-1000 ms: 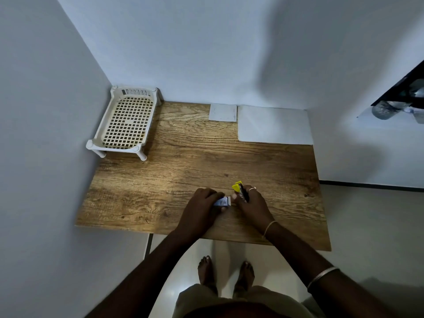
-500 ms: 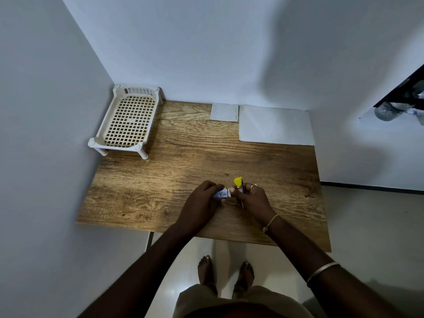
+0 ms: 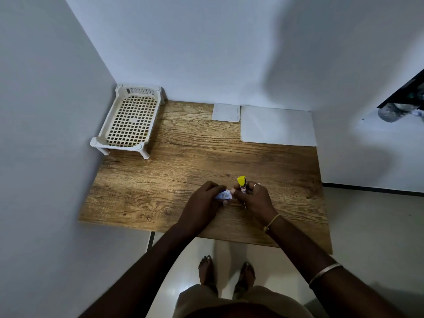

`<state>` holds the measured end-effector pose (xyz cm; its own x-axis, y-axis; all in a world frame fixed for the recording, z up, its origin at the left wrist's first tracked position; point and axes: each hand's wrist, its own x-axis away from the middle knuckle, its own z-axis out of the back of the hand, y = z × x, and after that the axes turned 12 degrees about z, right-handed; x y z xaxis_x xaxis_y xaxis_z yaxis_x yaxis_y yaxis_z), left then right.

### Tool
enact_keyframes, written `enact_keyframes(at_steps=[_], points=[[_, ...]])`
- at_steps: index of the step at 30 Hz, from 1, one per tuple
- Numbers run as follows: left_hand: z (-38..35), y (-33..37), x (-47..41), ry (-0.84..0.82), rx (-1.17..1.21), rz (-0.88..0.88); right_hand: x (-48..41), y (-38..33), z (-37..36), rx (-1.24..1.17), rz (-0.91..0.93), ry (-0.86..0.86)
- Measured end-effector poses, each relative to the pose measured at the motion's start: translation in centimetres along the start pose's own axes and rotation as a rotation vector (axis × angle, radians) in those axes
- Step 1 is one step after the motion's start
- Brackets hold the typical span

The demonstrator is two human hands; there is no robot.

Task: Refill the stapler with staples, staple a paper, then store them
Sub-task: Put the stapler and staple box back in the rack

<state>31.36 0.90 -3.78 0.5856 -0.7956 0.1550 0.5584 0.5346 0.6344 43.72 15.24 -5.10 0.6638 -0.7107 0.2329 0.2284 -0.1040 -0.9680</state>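
My left hand [image 3: 203, 203] grips a small white and blue staple box [image 3: 223, 195] just above the wooden table [image 3: 160, 180], near its front edge. My right hand [image 3: 257, 199] holds a small stapler [image 3: 242, 185] with a yellow end pointing away from me and a dark body. The right thumb and forefinger touch the box's right end. Both hands meet over the table's front middle. A large white paper sheet [image 3: 277, 126] lies at the back right, with a smaller white sheet [image 3: 226, 112] beside it on its left.
A white plastic lattice tray on short legs [image 3: 130, 120] stands in the back left corner against the walls. Walls close the table at left and back. My bare feet [image 3: 226, 275] stand on the pale floor below the front edge.
The view has shifted slightly. Both hands stay together at the front middle, and the stapler's yellow end now stands a little more upright in my right hand.
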Motion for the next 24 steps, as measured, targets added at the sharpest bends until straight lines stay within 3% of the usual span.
enact_keyframes(at_steps=[14,24], points=[[-0.52,0.22,0.13,-0.014,0.054,0.039,0.37,-0.15,0.01,-0.081,-0.048,-0.032],[-0.11,-0.06,0.16,-0.028,0.082,0.017,0.07,0.11,0.06,0.228,0.039,-0.091]])
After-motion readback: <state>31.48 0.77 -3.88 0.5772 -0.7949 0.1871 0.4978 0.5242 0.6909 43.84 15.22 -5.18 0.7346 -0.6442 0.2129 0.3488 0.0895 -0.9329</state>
